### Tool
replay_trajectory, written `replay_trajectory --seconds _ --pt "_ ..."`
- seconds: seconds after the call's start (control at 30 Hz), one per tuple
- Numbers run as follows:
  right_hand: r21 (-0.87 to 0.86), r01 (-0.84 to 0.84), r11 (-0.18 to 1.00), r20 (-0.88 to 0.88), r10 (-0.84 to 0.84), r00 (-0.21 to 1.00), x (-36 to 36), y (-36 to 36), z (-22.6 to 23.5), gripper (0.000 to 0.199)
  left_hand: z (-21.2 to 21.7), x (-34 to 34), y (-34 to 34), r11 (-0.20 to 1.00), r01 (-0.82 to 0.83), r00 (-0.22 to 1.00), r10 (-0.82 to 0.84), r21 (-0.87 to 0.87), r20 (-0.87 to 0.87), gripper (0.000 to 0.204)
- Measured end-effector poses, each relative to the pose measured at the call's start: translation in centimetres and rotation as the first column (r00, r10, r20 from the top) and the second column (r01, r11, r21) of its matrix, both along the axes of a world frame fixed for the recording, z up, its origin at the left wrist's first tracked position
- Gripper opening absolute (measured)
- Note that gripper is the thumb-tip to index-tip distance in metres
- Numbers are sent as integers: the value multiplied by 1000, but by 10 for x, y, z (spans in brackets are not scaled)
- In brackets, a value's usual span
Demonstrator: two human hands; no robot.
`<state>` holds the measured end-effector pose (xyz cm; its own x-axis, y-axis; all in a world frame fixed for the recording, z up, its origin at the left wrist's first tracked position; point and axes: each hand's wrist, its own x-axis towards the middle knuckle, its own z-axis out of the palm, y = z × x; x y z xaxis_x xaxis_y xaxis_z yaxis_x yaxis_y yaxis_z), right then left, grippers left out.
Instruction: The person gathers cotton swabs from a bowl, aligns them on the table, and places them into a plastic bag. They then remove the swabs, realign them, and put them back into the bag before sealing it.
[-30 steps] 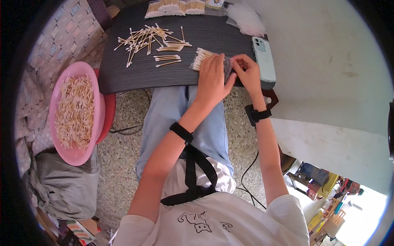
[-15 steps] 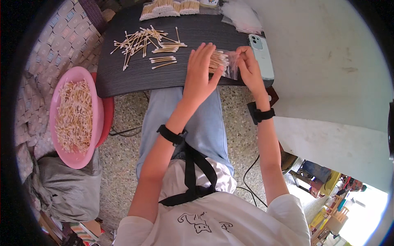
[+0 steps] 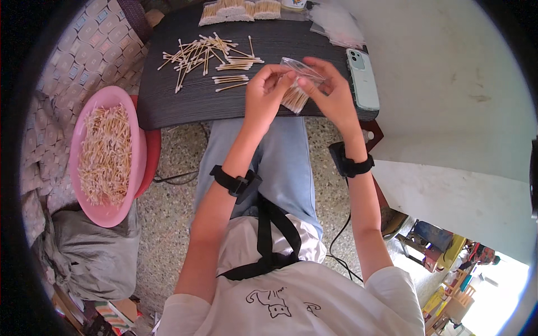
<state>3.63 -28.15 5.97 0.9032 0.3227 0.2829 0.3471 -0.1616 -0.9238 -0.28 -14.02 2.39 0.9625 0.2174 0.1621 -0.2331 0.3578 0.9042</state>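
Observation:
A small clear zip bag (image 3: 296, 98) packed with cotton swabs is held up between my hands, above the near edge of the dark table. My left hand (image 3: 265, 92) pinches the bag's upper left side between thumb and fingers. From the other side, my right hand (image 3: 332, 95) grips the bag near its mouth, thumb and fingers closed on the plastic. The swabs hang toward the bag's lower end, nearest me. To the left of the hands lie loose cotton swabs (image 3: 196, 56), some scattered in a heap and some in short rows.
Filled swab bags (image 3: 238, 12) line the far edge of the black table (image 3: 179, 109), with flat clear bags (image 3: 336, 25) beside them. A pale phone (image 3: 363, 78) lies at the right edge. On the left stands a pink basin (image 3: 140, 151) full of swabs. A wall (image 3: 443, 84) rises at right.
The bag of swabs has been raised and turned so its mouth points away from me. My left hand has gone from lying beside it to pinching it; both hands have drawn closer.

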Motion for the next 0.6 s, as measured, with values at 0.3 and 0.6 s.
replay_trajectory --seconds 0.3,0.6 --pt "15 17 1000 -126 -15 992 -4 -4 -15 24 -1 -4 -1 997 -33 999 30 -68 -40 12" --pt "307 30 951 -411 104 906 -11 1 -23 15 -2 -5 -5 995 -35 996 27 -94 -88 22"
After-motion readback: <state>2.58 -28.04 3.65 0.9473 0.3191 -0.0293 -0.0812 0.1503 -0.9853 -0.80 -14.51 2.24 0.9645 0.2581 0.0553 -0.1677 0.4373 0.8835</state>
